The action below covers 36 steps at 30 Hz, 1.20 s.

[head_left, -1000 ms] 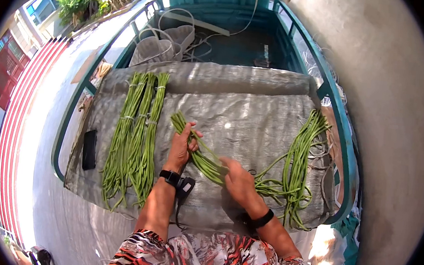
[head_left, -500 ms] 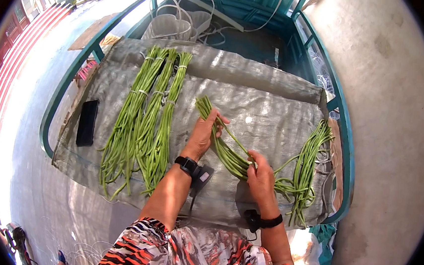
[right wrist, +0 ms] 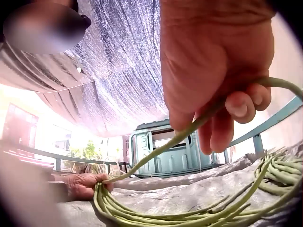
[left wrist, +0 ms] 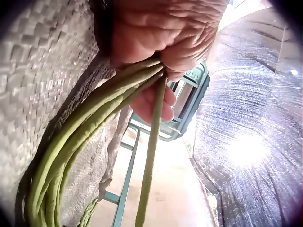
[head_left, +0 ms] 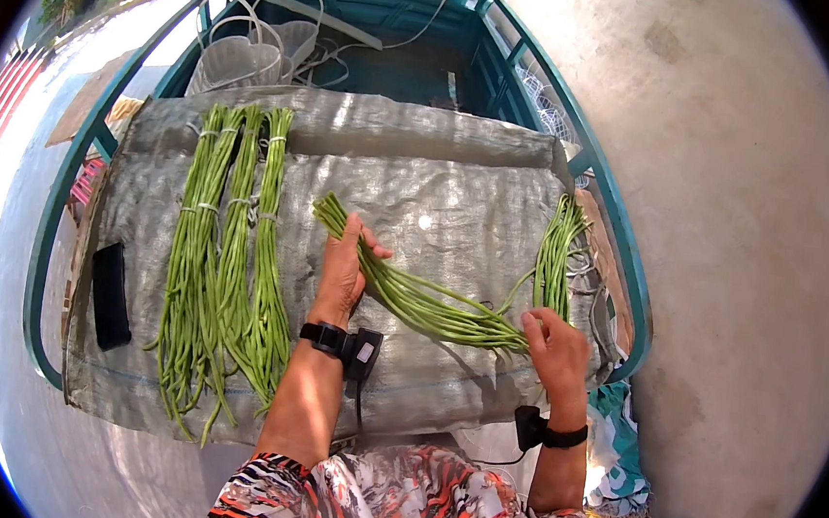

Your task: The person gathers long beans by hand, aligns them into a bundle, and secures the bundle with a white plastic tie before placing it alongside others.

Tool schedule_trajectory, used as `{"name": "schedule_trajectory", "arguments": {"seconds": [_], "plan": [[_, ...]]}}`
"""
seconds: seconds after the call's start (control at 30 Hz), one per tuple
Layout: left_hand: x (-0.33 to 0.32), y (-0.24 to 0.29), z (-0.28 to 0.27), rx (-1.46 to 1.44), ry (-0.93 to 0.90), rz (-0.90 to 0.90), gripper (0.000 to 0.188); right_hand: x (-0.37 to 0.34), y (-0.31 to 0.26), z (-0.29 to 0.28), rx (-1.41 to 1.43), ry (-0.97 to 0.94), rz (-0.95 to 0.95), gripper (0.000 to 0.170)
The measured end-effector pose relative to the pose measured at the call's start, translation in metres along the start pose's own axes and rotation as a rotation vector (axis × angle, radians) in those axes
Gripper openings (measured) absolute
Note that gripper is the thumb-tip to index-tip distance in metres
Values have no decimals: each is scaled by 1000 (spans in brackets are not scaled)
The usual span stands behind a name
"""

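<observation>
Fingers of the right hand [head_left: 557, 358], near right: curled round one long thin green bean [right wrist: 161, 149]. Bundle of long slender green beans [head_left: 440, 312]: axis slanting near right to far left, between hands. Left hand [head_left: 340, 271], farther: closed round bundle's far-left end.

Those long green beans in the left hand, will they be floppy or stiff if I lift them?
Probably floppy: the beans bend in a curve away from the left hand. They may slip apart too, since no tie shows around them, unlike the tied bundles.
</observation>
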State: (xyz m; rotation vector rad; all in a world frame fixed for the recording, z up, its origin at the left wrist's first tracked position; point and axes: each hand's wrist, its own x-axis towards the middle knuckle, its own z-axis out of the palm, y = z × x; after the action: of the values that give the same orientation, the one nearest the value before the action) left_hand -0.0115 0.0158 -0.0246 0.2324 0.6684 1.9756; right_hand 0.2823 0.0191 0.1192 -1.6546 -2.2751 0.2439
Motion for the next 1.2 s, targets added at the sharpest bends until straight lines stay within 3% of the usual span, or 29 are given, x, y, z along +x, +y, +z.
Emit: {"name": "schedule_trajectory", "arguments": {"seconds": [0.07, 0.17, 0.27, 0.3, 0.37, 0.47, 0.57, 0.67, 0.8, 0.9, 1.1, 1.2], "plan": [[9, -4, -20, -160, -52, 16, 23, 5, 13, -15, -42, 82, -45, 20], [-3, 5, 7, -49, 104, 2, 22, 14, 21, -41, -60, 91, -60, 14], [-5, 9, 18, -54, 197, -30, 20, 47, 58, -22, -437, 141, -400, 11], [-4, 10, 21, -71, 212, -34, 20, 62, 55, -9, -332, 88, -240, 11], [-1, 6, 12, -111, 151, -36, 20, 91, 62, 28, -103, 150, -115, 17], [1, 4, 6, -121, 119, -53, 21, 134, 76, 76, -367, 136, 22, 29], [3, 3, -3, -121, 44, -90, 21, 164, 76, 87, -388, -88, 221, 37], [2, 2, -1, -138, 91, -90, 21, 167, 90, 109, -415, 43, 84, 34], [0, 5, 3, -112, 120, -103, 20, 173, 99, 116, -392, 71, 196, 30], [2, 3, -1, -134, 111, -111, 19, 167, 97, 108, -366, 120, 174, 31], [3, 4, -1, -133, 90, -123, 19, 175, 83, 87, -345, -35, 190, 29], [3, 3, -4, -135, 84, -124, 19, 173, 87, 109, 307, 108, 146, 24]]}}
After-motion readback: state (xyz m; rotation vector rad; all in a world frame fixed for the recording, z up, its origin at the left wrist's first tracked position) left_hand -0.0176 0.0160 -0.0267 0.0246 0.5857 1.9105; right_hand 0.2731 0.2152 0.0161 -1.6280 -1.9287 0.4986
